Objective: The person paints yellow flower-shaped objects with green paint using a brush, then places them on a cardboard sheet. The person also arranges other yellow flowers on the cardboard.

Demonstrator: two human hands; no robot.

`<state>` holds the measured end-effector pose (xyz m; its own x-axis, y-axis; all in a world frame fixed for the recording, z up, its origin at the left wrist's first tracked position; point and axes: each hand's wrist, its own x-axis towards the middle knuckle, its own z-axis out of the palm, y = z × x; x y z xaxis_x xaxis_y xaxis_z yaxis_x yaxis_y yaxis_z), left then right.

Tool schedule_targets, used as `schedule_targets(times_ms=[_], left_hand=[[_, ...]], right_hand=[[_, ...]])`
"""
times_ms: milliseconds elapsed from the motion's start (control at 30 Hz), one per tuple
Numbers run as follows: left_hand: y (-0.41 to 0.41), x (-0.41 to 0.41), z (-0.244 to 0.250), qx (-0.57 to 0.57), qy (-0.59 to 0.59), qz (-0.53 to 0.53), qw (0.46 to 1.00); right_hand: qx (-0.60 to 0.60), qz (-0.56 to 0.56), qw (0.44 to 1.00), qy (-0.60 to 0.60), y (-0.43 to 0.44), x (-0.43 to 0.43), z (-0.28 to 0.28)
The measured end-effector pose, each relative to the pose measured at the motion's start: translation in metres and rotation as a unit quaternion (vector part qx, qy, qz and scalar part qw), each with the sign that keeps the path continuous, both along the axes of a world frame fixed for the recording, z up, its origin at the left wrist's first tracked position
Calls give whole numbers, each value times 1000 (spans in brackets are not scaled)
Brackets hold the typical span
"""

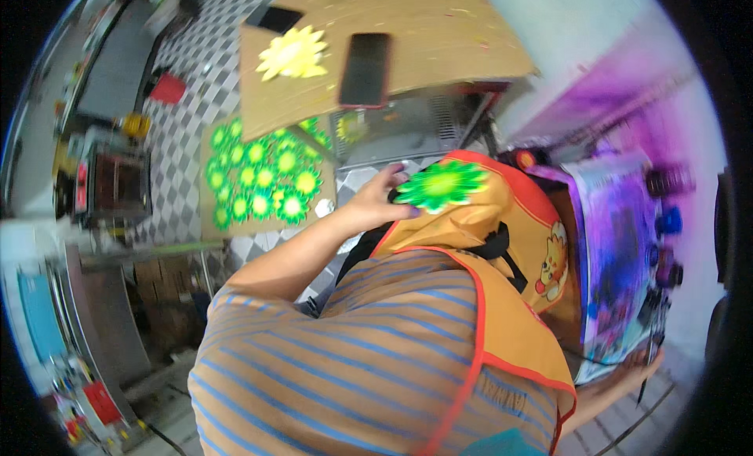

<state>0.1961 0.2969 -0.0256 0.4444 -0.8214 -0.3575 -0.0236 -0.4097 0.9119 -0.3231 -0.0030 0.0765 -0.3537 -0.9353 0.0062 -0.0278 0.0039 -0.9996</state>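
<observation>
My left hand holds a green flower-shaped piece by its edge, over my lap. Its middle is yellow-green and its pointed petals are bright green. Far to the right, my right hand is closed around a slim dark tool with a pointed end, beside a paint-stained table. A thin black cord or hose runs near that wrist. I wear an orange apron with red trim over a striped shirt. Blur hides the finer shape of the tool.
Several green flower pieces lie on a cardboard sheet on the floor. A cardboard-topped table bears a yellow flower piece and a phone. Small bottles line the far edge of the purple-stained table.
</observation>
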Motion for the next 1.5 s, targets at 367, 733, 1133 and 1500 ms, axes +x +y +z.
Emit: schedule_targets(times_ms=[367,733,1133,1500], left_hand=[[265,1,-157,394,-110,439,800],[343,160,-173,431,-172,608,644],[372,139,-216,439,-110,643,618],[463,235,-170,503,-175,733,422]], right_hand=[[34,-56,988,141,-55,12,51],[-20,-48,985,167,-44,124,61],[-37,-29,981,190,-52,167,79],[-35,-30,981,190,-55,163,85]])
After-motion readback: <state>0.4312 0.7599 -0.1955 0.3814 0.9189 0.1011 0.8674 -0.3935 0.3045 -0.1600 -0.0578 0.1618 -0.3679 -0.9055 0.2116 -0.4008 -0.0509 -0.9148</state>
